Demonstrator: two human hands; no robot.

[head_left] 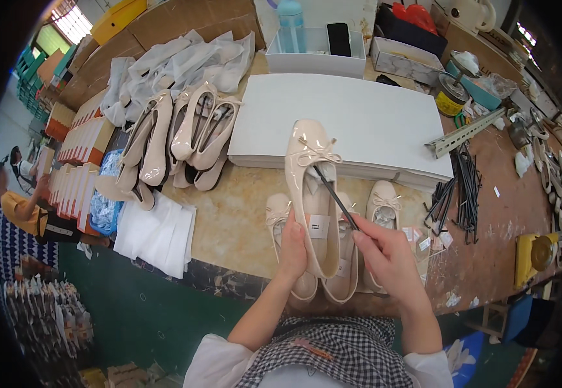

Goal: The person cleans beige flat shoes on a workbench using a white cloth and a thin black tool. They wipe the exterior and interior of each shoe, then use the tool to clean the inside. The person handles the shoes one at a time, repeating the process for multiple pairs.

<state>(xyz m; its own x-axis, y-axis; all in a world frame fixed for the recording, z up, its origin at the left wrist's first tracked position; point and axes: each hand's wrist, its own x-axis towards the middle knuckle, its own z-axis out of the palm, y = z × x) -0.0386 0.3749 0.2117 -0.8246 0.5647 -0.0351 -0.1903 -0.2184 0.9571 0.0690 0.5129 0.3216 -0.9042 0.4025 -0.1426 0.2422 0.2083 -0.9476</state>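
Note:
A shiny beige ballet flat (313, 174) with a small bow hangs over the table's front part, toe pointing away from me. My left hand (292, 249) is closed on its left side near the heel. With my right hand (384, 252) I grip a thin black stick (335, 196), whose far end reaches into the shoe toward the toe. A white label lies on the insole. Beneath, several similar flats rest on the table, among them one flat (383, 204) right of the held shoe; the held shoe and my hands partly hide the others.
A wide stack of white paper (339, 116) lies behind the held shoe. Beige flats (203, 129) are piled at left beside white tissue sheets (155, 236). Black sticks (465, 194) and a metal angle bar (465, 134) lie right. Another person (22, 204) is at far left.

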